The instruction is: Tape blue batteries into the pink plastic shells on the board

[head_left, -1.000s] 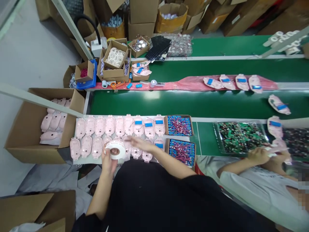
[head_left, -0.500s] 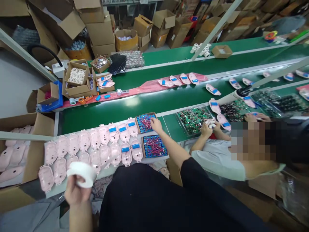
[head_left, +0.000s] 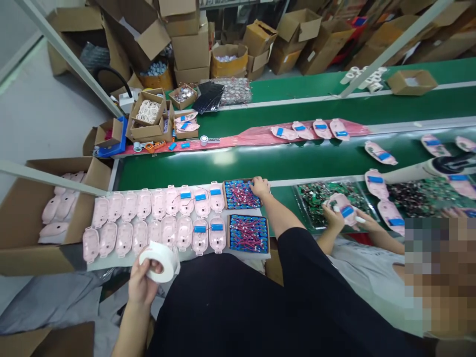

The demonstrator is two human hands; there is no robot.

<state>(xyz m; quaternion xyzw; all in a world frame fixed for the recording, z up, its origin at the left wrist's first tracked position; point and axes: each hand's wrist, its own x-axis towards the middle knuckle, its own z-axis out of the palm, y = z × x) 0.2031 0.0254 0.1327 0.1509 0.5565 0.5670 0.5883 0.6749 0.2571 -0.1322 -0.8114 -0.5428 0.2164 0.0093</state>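
A: Where is the round white tape roll?

B: In the left hand, held up before the near row of pale pink oval plastic shells. Thumb and fingers pinch its ring, fingertips showing through the hole.

A: How would it handle?

B: Light and fairly firm, most likely; gripping the ring through the hole looks surest.

A: Which way does it face?

B: Its flat, holed side tilts up toward the wearer, and its axis points along that slant.

A: And the right hand?

B: At the far right corner of the farther open brown cardboard box, fingers bent over small blue battery packs with red wires. Whether they pinch one, nobody can tell.

A: Are the packs delicate?

B: Probably stiff-bodied, with limp wires that could tear, so the blue body is safer to grasp. Those in shells lie roughly left to right, across each shell's long axis.
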